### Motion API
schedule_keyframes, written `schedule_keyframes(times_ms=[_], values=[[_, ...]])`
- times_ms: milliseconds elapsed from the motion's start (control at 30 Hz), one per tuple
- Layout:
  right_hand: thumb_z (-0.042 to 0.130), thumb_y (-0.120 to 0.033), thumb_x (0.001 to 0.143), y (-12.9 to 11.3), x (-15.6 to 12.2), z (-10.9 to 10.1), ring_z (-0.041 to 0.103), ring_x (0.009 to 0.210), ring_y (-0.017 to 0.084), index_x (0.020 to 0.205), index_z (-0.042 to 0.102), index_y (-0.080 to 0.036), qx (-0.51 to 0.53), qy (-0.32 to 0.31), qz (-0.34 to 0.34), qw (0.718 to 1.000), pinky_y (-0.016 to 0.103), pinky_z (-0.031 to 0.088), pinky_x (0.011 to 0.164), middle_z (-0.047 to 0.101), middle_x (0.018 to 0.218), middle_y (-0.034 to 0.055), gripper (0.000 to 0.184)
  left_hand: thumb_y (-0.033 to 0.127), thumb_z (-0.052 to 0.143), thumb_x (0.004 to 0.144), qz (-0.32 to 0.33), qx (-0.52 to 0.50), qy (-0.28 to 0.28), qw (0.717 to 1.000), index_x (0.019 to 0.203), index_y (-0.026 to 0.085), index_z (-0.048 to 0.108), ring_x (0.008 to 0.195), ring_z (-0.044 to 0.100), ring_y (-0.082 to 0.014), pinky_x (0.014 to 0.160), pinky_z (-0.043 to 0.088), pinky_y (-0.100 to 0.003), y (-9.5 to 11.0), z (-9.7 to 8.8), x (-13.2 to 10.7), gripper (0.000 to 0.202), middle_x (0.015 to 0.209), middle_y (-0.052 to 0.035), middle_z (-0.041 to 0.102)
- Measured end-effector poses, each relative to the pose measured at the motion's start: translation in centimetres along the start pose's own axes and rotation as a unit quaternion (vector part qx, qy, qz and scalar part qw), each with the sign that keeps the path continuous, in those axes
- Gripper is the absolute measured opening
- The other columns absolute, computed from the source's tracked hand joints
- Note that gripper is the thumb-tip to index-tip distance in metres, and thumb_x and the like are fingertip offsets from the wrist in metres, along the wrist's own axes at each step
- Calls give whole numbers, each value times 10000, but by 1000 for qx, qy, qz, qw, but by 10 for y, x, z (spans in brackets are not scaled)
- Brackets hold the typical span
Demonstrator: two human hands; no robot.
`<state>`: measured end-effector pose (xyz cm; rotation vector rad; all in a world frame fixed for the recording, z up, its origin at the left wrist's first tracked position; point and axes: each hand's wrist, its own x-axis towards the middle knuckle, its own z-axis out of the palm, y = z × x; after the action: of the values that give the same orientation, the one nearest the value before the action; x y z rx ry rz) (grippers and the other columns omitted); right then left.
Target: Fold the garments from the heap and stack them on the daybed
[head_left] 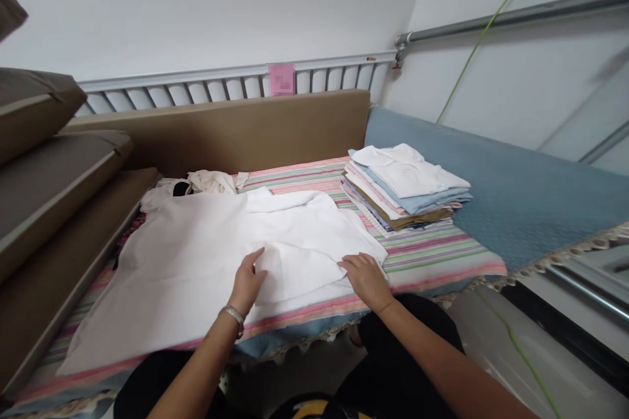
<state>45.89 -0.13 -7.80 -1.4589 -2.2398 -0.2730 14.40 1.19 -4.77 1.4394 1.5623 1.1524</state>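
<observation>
A white shirt [206, 255] lies spread out on a striped cloth [432, 255] that covers the bed. My left hand [247, 283] rests flat on the shirt near its middle, fingers stretched out, with a bracelet at the wrist. My right hand [364, 276] lies on the shirt's right edge, where a sleeve is folded over; its fingers are laid flat and slightly curled on the fabric. Neither hand lifts the cloth.
A pile of folded shirts [403, 186] sits to the right on the striped cloth. More crumpled pale garments [209, 181] lie behind the shirt. Brown cushions [44, 170] are stacked at the left, a blue blanket [515, 183] lies at the right, and a brown headboard [236, 127] stands behind.
</observation>
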Motion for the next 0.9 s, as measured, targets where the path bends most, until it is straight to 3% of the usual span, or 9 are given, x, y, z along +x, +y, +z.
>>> schedule_keyframes(times_ms=[100,200,500,633,733,833,900], values=[[489,-120,835,-4,-2,-9,515,862,167,918,667,-222,8,2,-14,1000,362,314,936,638,886,31,221,87,591,601,25,6,-31,999,1174,245,579,1094,507,-213,1003,336,-375,-1,-9,9,594,1261,-54,541],[490,-111,829,-7,-8,-12,497,817,167,925,661,-226,12,-24,-31,999,373,315,927,610,822,26,228,30,590,557,-20,6,-42,999,1130,181,609,1111,508,-241,1016,324,-402,-13,-13,9,593,1204,-96,585],[420,-15,721,-1,-20,-11,544,846,172,955,665,-248,29,-67,-65,995,378,348,925,639,858,24,411,-8,553,581,-22,34,-26,999,1156,162,576,1098,539,-211,964,410,-356,-28,-16,7,601,1221,-100,578],[382,-59,715,1,-15,-4,592,821,165,914,675,-239,19,-40,-55,997,337,422,820,670,853,19,397,-10,521,620,-4,94,22,995,1201,152,539,1214,444,-228,1051,327,-391,-19,-15,-6,603,1298,-119,509],[366,-157,800,-10,-1,10,606,908,173,970,669,-234,6,18,-71,997,356,415,888,683,963,27,356,105,474,764,61,207,57,975,1292,167,450,1310,312,-245,1097,238,-445,-5,-1,-19,532,1424,-115,360],[394,-355,854,-26,7,31,514,1142,229,1171,588,-257,-18,30,-79,996,440,352,986,585,1226,44,385,297,430,850,135,357,4,924,1369,188,340,1364,185,-285,1096,210,-520,-1,19,-30,538,1481,-102,250],[403,-477,841,-32,6,47,431,1232,271,1258,515,-294,-39,23,-57,997,496,339,985,487,1338,49,470,439,404,854,145,405,-48,902,1398,204,280,1375,116,-319,1088,179,-574,-7,27,-34,606,1497,-102,191]])
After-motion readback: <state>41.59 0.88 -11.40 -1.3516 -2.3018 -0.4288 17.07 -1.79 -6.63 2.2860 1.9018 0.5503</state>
